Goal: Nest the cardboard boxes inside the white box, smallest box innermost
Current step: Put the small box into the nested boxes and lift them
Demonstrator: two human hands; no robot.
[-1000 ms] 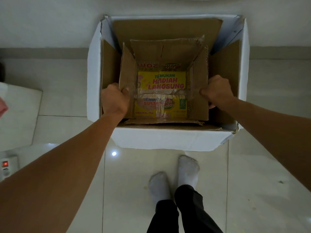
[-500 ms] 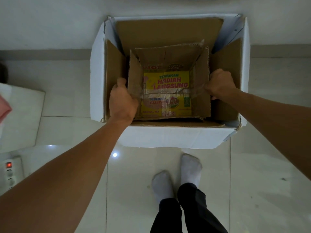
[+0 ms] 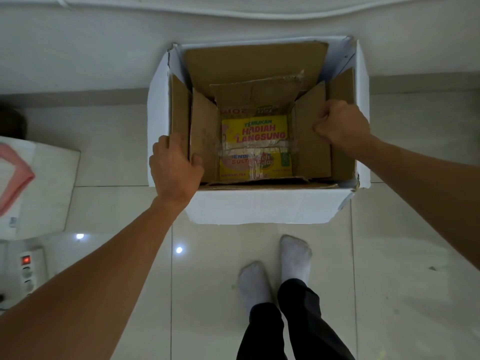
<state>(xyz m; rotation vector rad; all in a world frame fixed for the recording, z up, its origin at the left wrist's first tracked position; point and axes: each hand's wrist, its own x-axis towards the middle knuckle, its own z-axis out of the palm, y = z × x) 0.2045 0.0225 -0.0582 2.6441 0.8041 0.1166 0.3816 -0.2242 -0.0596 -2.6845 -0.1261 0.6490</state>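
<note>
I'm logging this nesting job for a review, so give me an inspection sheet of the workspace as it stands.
Surface: pale tiled floor, glossy, with light reflections.
Job's things: white box open on the floor; a brown cardboard box sits inside it, flaps up; yellow printed panel at its bottom, taped across.
Clutter: white slab with a pink item at the left edge.
Hands: left hand grips the inner box's left flap; right hand is closed on its right flap.
Cables: power strip with a lit red switch at lower left; white cable along the wall.
Surroundings: white wall behind; the person's socked feet below the box.
</note>
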